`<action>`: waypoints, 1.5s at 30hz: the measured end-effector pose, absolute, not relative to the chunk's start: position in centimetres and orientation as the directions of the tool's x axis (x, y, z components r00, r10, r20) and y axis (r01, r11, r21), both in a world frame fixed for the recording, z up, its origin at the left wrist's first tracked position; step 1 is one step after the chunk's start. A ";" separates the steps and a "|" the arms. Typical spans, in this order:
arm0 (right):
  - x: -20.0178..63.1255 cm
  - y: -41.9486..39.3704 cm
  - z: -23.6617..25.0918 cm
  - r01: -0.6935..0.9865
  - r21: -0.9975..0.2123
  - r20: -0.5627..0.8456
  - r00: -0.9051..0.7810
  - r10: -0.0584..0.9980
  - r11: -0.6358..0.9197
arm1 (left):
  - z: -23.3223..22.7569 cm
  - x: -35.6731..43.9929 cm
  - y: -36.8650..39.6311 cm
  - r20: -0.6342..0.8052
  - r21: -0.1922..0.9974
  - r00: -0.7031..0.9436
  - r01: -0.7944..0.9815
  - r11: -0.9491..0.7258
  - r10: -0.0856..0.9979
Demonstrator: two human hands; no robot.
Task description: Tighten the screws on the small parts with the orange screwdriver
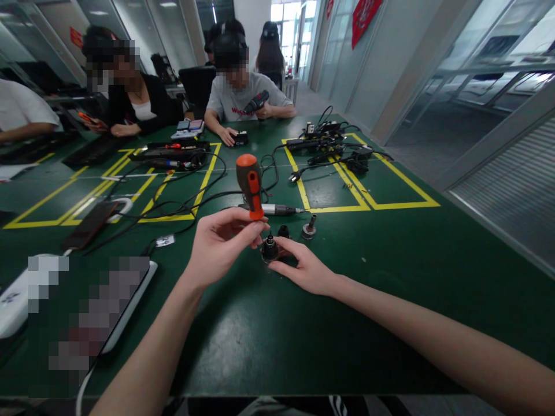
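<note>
Beneath and all around the fingers spreads a green table (411,306) marked with yellow lines. Well beyond them, across it, sits a person in a light T-shirt (225,98). Far ahead of the fingers and to the right lies a tangled heap of black cables (323,144). The left hand (217,240) has its thumb and fingers pinching at the lower end of a screwdriver (249,182), whose orange and dark handle stands nearly upright above them. Lower and to the right, the right hand (310,271) has its thumb and fingers curled about a black round part (269,249), steadied low over the table; whether the screwdriver's tip touches it, I cannot tell. Just beyond the fingers lies a slim silver-and-dark tool (277,210). Nearer the right fingers sit a metal piece with a stem (309,229) and, smaller to view, a second dark part (284,231).
</note>
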State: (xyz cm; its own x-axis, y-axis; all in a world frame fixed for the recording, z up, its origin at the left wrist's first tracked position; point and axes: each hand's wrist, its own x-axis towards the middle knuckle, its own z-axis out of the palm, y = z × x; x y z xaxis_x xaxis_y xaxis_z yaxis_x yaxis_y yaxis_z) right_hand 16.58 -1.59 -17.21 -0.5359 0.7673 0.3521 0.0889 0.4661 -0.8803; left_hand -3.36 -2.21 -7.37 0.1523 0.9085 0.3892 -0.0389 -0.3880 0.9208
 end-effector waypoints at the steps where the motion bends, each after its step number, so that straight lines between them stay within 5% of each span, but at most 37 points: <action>1: 16.6 -1.6 -17.2 0.086 -0.880 0.353 -0.539 0.765 0.467 | -7.4 -3.3 -2.2 0.393 0.919 0.150 -0.036 -0.392 0.907; 45: 16.7 -1.6 -16.8 0.112 -0.885 0.321 -0.559 0.764 0.453 | -7.5 -3.0 -2.1 0.355 0.934 0.150 -0.079 -0.347 0.923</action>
